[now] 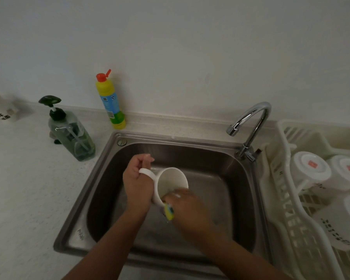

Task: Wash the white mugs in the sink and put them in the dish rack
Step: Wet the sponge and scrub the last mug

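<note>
Mug: a white mug (171, 182) is being held above the middle of the sink (101, 174), tipped on its side with its open mouth facing up toward the camera and its handle pointing to the sink's left.
Left hand: the left hand (136, 182) is gripping the mug by its handle, fingers curled round the loop, over the left half of the sink.
Right hand: the right hand (188, 209) is grasping a yellow sponge (168, 212) and pressing it against the near rim of the mug, over the sink's front half; its fingertips are blurred.
Dish rack: a white dish rack (291, 229) is sitting just beside the sink's right edge.
Racked mugs: three more white mugs (309, 170) are lying in the rack with their bases turned toward the sink; two are showing a red label.
Faucet: a chrome faucet (253, 122) is rising from the sink's back right corner, its spout curving over the basin.
Bottles: a yellow bottle (110, 102) with a red cap is standing behind the sink's back left corner, and a clear pump bottle (73, 136) is standing further left.
Bench: a pale speckled bench (28, 188) is carrying the sink and both bottles.
</note>
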Motion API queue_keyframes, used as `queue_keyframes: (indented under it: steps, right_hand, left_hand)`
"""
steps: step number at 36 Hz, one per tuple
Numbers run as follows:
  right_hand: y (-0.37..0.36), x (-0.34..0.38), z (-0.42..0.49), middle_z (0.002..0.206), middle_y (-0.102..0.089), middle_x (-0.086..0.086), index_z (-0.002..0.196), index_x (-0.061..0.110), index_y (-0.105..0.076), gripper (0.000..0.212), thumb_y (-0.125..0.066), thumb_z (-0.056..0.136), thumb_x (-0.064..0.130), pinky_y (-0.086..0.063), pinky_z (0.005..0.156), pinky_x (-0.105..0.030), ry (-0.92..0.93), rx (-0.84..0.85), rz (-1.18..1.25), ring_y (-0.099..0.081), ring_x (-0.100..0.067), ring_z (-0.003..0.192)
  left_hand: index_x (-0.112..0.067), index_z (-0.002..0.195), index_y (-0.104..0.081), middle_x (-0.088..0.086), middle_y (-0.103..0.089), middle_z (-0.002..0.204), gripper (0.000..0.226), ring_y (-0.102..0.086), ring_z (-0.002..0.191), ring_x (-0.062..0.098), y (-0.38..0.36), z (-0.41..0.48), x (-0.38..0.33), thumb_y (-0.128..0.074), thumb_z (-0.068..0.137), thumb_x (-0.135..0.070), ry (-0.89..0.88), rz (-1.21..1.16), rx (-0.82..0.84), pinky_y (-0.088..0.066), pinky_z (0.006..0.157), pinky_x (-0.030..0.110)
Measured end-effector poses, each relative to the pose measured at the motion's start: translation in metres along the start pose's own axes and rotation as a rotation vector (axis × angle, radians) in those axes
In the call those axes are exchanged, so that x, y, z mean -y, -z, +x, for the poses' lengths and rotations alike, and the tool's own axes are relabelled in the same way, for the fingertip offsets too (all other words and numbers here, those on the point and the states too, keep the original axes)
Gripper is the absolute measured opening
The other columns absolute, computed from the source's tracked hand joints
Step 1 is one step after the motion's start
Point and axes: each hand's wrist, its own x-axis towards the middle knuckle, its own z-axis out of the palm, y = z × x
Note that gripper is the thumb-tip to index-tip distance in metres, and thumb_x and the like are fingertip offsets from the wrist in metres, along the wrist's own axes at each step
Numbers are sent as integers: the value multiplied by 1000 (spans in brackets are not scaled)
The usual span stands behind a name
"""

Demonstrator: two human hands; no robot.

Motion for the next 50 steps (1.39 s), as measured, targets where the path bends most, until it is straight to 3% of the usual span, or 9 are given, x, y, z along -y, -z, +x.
queue_keyframes:
  steps: [6, 13, 18, 23, 29, 34, 40, 46, 50]
  right_hand:
    - [-8, 4, -10, 91, -71, 1, 98, 22, -68, 16, -61, 88, 33, -56, 71, -35, 18, -63, 57, -66, -18, 80]
    - [19, -39, 14, 87, -74, -1, 83, 19, -73, 29, -85, 57, 20, -61, 70, -35, 210, 104, -233, -71, -21, 83]
    - [22, -29, 15, 77, -72, -1, 76, 19, -69, 33, -88, 49, 18, -59, 57, -31, 189, 103, -231, -70, -21, 71]
    - [19, -25, 19, 108, -69, -2, 109, 23, -64, 24, -67, 86, 25, -56, 83, -37, -68, 154, -81, -66, -24, 97]
    - [19, -23, 23, 116, -67, 1, 123, 24, -60, 35, -68, 90, 32, -54, 91, -33, -271, 128, 143, -63, -17, 105]
    - [26, -14, 22, 128, -59, -4, 128, 22, -55, 36, -59, 94, 31, -46, 99, -29, -208, 280, 35, -55, -22, 117]
    - [39, -5, 19, 126, -61, -8, 127, 18, -55, 33, -56, 94, 22, -47, 98, -34, -28, 330, -92, -57, -26, 116]
    - [35, -6, 22, 113, -66, -1, 114, 21, -62, 24, -63, 90, 21, -51, 92, -33, -55, 350, 98, -62, -20, 105]
    - [40, -9, 21, 117, -63, -1, 123, 18, -59, 26, -52, 99, 26, -49, 94, -28, -79, 380, 218, -60, -16, 106]
  left_hand:
    - [-24, 84, -66, -17, -65, 77, 21, -60, 74, -1, 1, -2, 3, -53, 100, -16, -9, 49, 103, -46, 64, 9]
    - [-22, 85, -73, -9, -72, 82, 22, -66, 81, 4, 11, 32, 1, -58, 97, -11, 47, 174, 477, -49, 73, 17]
    - [-30, 94, -68, -12, -70, 94, 23, -63, 85, -1, 3, 31, -5, -59, 96, -10, 28, 126, 357, -45, 75, 20]
    - [-28, 136, -50, -11, -48, 131, 51, -50, 122, 5, 8, 8, 6, -51, 89, -8, -225, 173, 409, -44, 98, 15]
    - [-26, 154, -26, -8, -28, 157, 78, -28, 146, 14, 22, -11, 35, -59, 83, -28, -397, 347, 668, -35, 117, 44]
    - [-43, 151, -22, -26, -31, 150, 106, -39, 137, 6, 20, 0, 39, -86, 67, -51, -397, 368, 696, -43, 110, 40]
    - [-65, 141, -20, -32, -35, 142, 95, -40, 131, -11, 24, 14, 38, -64, 60, -88, -399, 368, 733, -39, 108, 25]
    - [-62, 143, -16, -42, -31, 137, 105, -44, 127, 1, 28, 12, 41, -79, 59, -71, -441, 441, 649, -43, 101, 28]
    - [-62, 143, -12, -23, -41, 134, 114, -46, 122, 11, 24, 8, 39, -89, 59, -50, -474, 523, 623, -45, 97, 35]
